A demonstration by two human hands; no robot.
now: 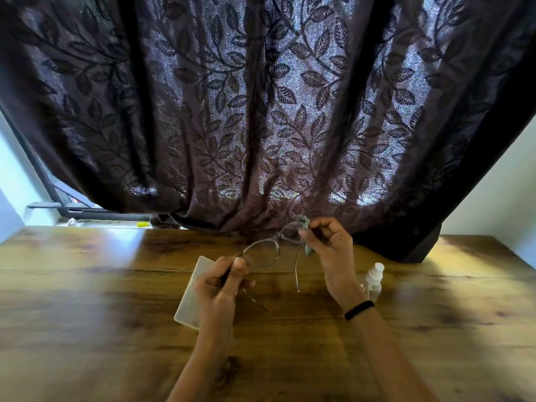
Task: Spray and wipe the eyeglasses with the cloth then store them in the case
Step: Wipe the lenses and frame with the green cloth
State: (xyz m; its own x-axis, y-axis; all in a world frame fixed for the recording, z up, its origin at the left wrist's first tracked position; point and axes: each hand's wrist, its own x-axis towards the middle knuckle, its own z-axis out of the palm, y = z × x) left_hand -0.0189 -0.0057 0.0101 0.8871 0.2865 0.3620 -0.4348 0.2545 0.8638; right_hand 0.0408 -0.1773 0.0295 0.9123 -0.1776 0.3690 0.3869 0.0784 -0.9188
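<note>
Thin-framed eyeglasses (262,252) hang in the air above the wooden table (101,285), temples unfolded and pointing toward me. My left hand (223,282) pinches the frame's left corner by the hinge. My right hand (327,245) presses a small grey-green cloth (308,250) around the right lens, thumb in front, fingers behind. A pale translucent glasses case (188,297) lies flat on the table, partly under my left hand. A small clear spray bottle (374,278) with a white cap stands just right of my right wrist.
A dark leaf-patterned curtain (261,111) hangs behind the table's far edge and drapes onto it at the right. A window sill (87,220) with a small yellow object (142,224) sits at the back left.
</note>
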